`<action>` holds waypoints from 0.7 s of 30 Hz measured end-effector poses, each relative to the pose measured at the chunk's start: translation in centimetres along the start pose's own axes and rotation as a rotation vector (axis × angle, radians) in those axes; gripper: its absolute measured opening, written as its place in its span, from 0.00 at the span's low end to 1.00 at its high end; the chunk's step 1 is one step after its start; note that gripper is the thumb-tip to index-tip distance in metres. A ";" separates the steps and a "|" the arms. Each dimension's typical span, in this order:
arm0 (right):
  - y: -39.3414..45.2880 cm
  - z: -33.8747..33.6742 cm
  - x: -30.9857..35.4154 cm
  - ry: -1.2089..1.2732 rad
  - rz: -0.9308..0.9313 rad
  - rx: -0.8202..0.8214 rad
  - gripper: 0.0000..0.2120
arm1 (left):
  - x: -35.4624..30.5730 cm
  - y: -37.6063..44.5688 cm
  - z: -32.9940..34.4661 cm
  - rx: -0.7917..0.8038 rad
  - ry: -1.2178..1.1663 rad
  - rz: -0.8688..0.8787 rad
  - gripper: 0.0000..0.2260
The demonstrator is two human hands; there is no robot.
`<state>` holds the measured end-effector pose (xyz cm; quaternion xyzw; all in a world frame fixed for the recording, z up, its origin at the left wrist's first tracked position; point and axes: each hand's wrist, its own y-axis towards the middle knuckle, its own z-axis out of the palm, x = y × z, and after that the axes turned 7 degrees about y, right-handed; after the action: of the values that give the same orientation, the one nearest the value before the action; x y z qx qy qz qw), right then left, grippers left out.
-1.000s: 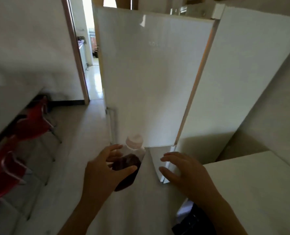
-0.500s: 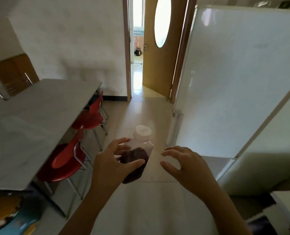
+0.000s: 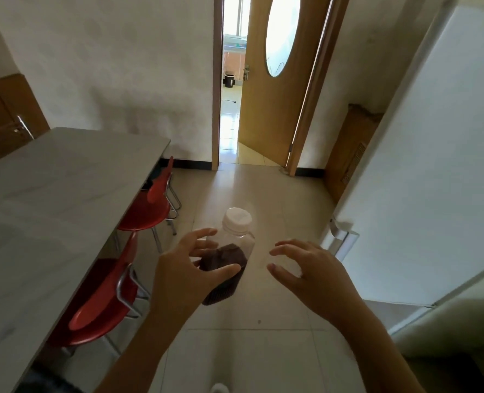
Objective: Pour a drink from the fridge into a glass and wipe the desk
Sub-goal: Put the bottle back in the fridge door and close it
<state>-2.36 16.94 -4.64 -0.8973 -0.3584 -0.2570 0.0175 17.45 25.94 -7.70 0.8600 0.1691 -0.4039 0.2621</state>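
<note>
View swung left off fridge (image 3: 433, 171), left hand (image 3: 184, 276) hiding bottle (image 3: 229, 259) base

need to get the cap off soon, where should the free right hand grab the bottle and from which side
A judgement: take the white cap from above and from the right with the right hand. The cap is bare and sits at the top of the bottle, which leans slightly right. The left hand already wraps the dark lower body from the left, so that side is taken, and the clear shoulder under the cap is narrow.
</note>
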 end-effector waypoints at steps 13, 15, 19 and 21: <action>18.6 -0.7 -7.8 -0.023 0.154 -0.071 0.17 | 3.3 21.6 7.7 0.158 -0.008 0.104 0.34; 21.0 -0.5 -9.0 -0.021 0.183 -0.065 0.17 | 3.8 24.9 9.2 0.186 -0.028 0.132 0.34; 26.3 0.4 -11.8 -0.029 0.274 -0.086 0.18 | 5.4 32.1 12.6 0.262 -0.068 0.177 0.35; 29.1 0.7 -13.2 -0.045 0.332 -0.095 0.18 | 6.1 36.0 14.3 0.312 -0.074 0.220 0.35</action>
<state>8.90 -12.89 -7.03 -0.9495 -0.1931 -0.2470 0.0093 30.65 -11.01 -8.86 0.8880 -0.0005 -0.4256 0.1740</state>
